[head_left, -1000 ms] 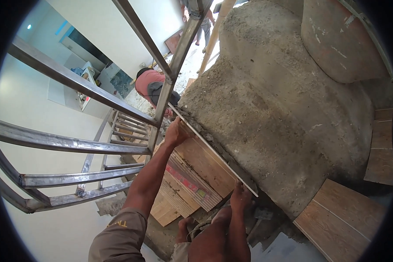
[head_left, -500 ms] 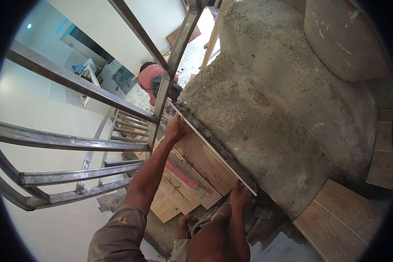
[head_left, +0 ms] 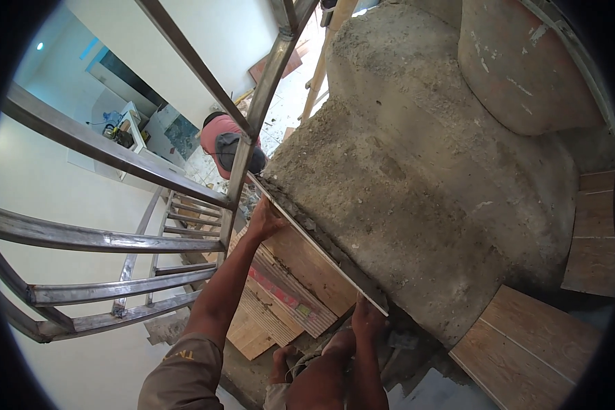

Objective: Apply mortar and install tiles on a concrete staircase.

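A wood-look tile [head_left: 306, 256] stands on its long side against the front of a rough concrete step [head_left: 410, 225], its pale upper edge running diagonally. Near the far end, my left hand [head_left: 265, 220] grips the tile, thumb against its brown face. My right hand [head_left: 369, 320] holds the near end, fingers at the top edge. Grey mortar [head_left: 301, 215] lies along the step just behind that edge. Below the tile's face rests a stack of ribbed-edged tiles [head_left: 290, 301] with a pink-red strip on it. My bare knee and foot show beneath my arms.
A bare metal railing [head_left: 116, 143] rises close on my left. Beyond it, a person in a pink top [head_left: 219, 140] bends low. Wood-look tiles [head_left: 526, 342] cover a surface at lower right. A curved, paint-flecked form [head_left: 526, 75] stands at upper right.
My view has shifted slightly, so the scene sits a little lower and further left. Both hands keep their hold on the tile, which stays against the step.
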A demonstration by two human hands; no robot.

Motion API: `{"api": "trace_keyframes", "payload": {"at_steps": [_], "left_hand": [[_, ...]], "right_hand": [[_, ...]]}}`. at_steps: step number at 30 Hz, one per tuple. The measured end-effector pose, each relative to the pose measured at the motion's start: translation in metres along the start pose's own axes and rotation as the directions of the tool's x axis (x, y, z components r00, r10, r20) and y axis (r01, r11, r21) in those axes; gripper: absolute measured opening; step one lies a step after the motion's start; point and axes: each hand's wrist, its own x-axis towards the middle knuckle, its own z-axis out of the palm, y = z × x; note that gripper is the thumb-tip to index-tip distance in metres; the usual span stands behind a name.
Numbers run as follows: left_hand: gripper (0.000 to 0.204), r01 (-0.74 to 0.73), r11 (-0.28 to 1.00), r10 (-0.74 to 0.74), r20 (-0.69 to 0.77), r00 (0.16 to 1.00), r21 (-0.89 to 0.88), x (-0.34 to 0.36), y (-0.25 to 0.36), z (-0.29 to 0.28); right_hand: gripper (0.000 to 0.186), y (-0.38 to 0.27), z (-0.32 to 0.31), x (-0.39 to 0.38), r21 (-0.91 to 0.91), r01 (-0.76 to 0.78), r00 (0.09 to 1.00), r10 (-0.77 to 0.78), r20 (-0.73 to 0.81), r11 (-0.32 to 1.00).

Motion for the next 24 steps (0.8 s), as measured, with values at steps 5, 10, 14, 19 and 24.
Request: {"api": "trace_keyframes", "payload": {"at_steps": [5,10,14,19,24], "left_hand": [[0.096,0.059,0.987,-0.055,-0.025,0.998,0.15,0.003,-0.011,0.004],[0.095,0.106,0.992,-0.105,-0.023,0.994,0.07,0.004,-0.046,-0.018],[0.096,0.057,0.992,-0.052,-0.047,0.998,0.112,0.003,-0.041,-0.012],[0.088,0.105,0.966,-0.094,-0.054,0.994,0.235,0.005,-0.007,0.003],[0.083,0.194,0.902,-0.186,-0.057,0.981,0.387,0.005,-0.029,-0.044]], "right_hand": [[0.057,-0.004,-0.01,0.003,0.125,-0.025,0.999,0.02,0.035,0.992],[0.067,-0.055,-0.027,-0.001,0.086,-0.131,0.969,0.109,0.22,0.988],[0.071,-0.053,-0.032,-0.004,0.16,-0.195,0.951,0.147,0.272,0.968],[0.068,-0.026,-0.012,-0.003,0.473,-0.136,0.983,0.061,0.17,0.871],[0.05,-0.034,0.0,-0.007,-0.145,0.091,0.994,-0.081,0.074,0.985]]}}
